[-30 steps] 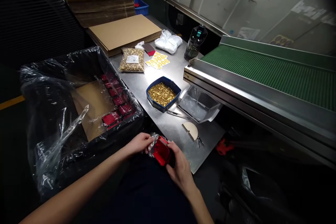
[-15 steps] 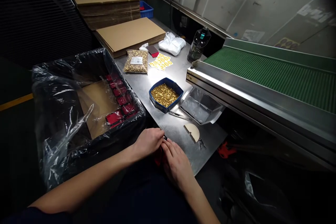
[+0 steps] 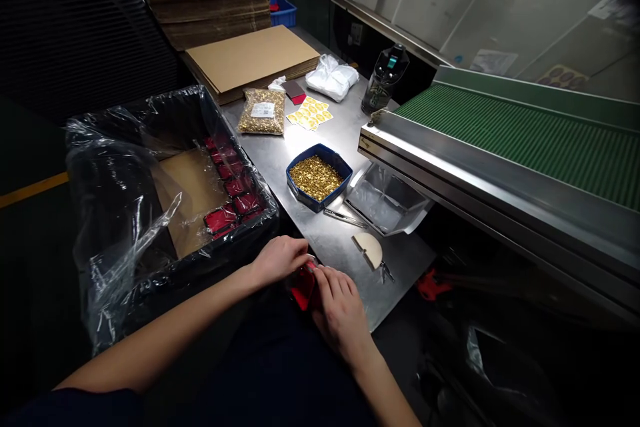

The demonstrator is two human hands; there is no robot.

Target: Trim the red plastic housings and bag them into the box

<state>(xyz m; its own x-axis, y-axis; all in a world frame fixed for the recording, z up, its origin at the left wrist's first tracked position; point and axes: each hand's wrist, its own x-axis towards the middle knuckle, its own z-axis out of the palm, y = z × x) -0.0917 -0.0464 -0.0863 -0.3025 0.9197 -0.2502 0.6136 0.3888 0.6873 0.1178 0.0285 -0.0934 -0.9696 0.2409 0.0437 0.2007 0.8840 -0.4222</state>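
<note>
Red container (image 3: 301, 291) in right hand (image 3: 343, 310), beside left hand (image 3: 281, 259).

dim overall | bright glare on metal table (image 3: 299, 141) | upper-right corner blacked out

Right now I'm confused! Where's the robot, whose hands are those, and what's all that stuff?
There's no robot. These are a person's own bare hands, and the camera sits on that person's head, looking forward and down.

The right hand holds a small red piece, partly hidden by fingers. The left hand is at its top edge; its exact grip is hard to see.

On the metal table are a blue tray of gold-coloured bits, a filled clear bag and yellow-and-white sheets. To the left, a big box lined with dark plastic has wrapped red packages inside. To the right is a green ribbed belt.
</note>
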